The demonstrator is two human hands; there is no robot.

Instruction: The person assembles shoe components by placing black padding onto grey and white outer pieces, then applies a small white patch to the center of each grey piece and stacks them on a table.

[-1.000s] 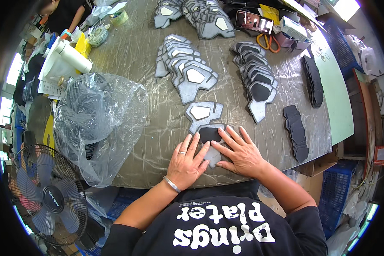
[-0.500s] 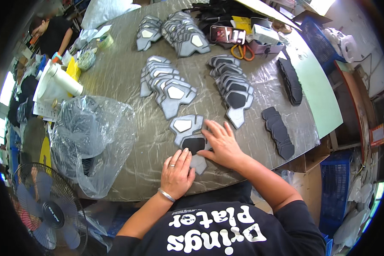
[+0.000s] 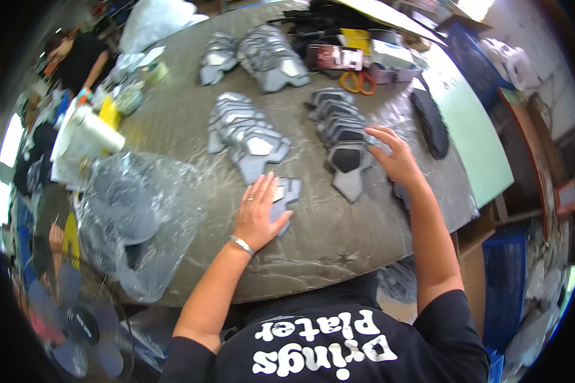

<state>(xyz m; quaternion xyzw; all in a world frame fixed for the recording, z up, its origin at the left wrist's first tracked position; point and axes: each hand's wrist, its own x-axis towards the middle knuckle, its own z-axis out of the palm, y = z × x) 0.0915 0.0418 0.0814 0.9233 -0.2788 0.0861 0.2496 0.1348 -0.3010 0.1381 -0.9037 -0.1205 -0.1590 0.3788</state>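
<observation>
- The left hand [image 3: 255, 220] lies flat, fingers extended and close together, over a single grey, angular, foam-like piece with a pale inset [image 3: 291, 189]; the palm-down pose suggests it steadies the piece rather than grips it; the fingers hide part of the inset.
- The right hand [image 3: 398, 159] is half spread, thumb apart from the fingers, with nothing seen in its grasp; its fingertips are at the right edge of a stepped row of grey, angular pieces with black insets [image 3: 347, 161]; whether they touch is too blurred to tell.
- Dark, flat pads [image 3: 400, 193] show beside the right forearm, which hides most of them.
- Just beyond the left hand lies a stepped row of grey, angular pieces with white insets [image 3: 258, 145]; the overlap probably saves room and leaves each edge easy to lift; black and white insets lie in separate rows, likely to keep the kinds apart.
- Farther out, a long stack of black pads [image 3: 430, 124] lies near the right side of the film-covered brown table [image 3: 326, 255]; orange-handled scissors [image 3: 358, 83] lie near the far edge, perhaps to leave the near area free for handling.
</observation>
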